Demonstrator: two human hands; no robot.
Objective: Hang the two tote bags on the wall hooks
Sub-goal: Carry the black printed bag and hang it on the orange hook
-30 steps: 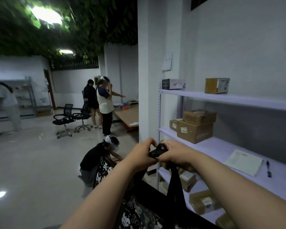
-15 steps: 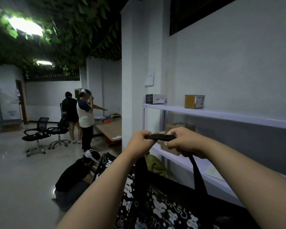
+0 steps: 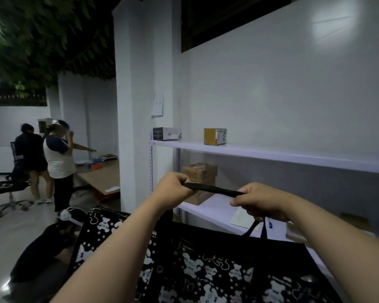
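A black tote bag printed with white bears hangs below my arms at the bottom of the view. Its black strap is stretched flat between my two fists. My left hand is shut on the strap's left end. My right hand is shut on the right end, a little lower, with the strap's legs dropping from it to the bag. Both hands are raised in front of the white shelf unit. I see no wall hooks and no second tote bag.
A white metal shelf unit stands against the white wall at right, carrying cardboard boxes, small boxes and a paper sheet. A white pillar is left of it. One person crouches at lower left; two people stand farther back near office chairs.
My hands have risen with the strap and pulled apart, stretching it wider. The view has tilted up toward the wall, and the bag hangs higher.
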